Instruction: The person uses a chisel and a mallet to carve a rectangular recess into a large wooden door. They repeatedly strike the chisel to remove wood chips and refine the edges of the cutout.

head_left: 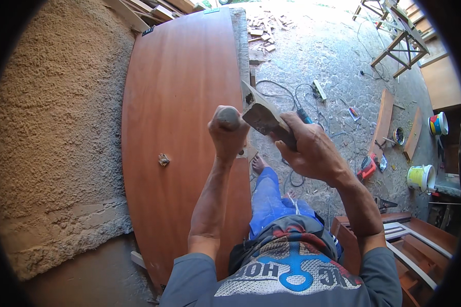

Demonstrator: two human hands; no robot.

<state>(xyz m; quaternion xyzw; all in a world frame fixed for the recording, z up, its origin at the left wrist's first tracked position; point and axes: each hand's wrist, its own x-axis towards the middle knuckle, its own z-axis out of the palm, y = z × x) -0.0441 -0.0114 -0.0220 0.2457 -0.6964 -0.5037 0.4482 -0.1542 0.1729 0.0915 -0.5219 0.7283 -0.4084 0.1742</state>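
Note:
My left hand [226, 134] is closed around an upright tool handle [227, 116]. The handle's rounded grey end faces up, and whatever lies below the fist is hidden. My right hand [312, 146] grips a worn, dark wooden block [264, 118], its squared end close to the handle's top, beside my left fist. I cannot tell whether block and handle touch. Under my left hand lies a large reddish-brown wooden panel [179, 102] with a curved left edge. A small clump of wood shavings [163, 159] rests on it.
To the left stands a rough plastered wall [61, 112]. Right of the panel, the floor holds cables, a power strip [319, 90], curved boards [381, 123], a red power tool [367, 167] and paint buckets [420, 177]. Wooden furniture frames [402, 48] stand at the far right.

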